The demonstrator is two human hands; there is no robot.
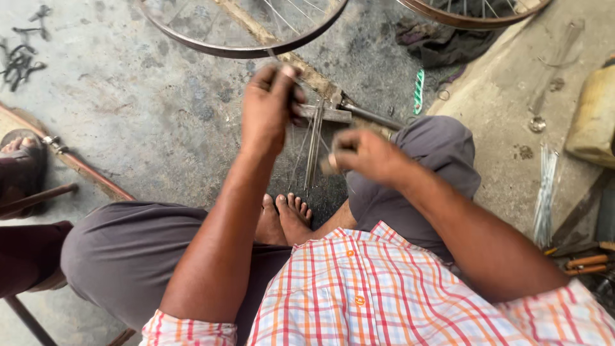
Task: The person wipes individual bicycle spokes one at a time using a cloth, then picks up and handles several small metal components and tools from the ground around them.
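We see a thin dark metal wheel rim (243, 48) with fine wire spokes lying on the rough, stained concrete floor (147, 109), just ahead of bare toes. Our left hand (269, 106) has its fingers (285, 77) clenched around a slim steel spoke (275, 59) that meets the rim. A loose bundle of spokes (312, 147) hangs below. Our right hand (365, 156) is blurred, fingers curled around something small; what it is, we cannot tell.
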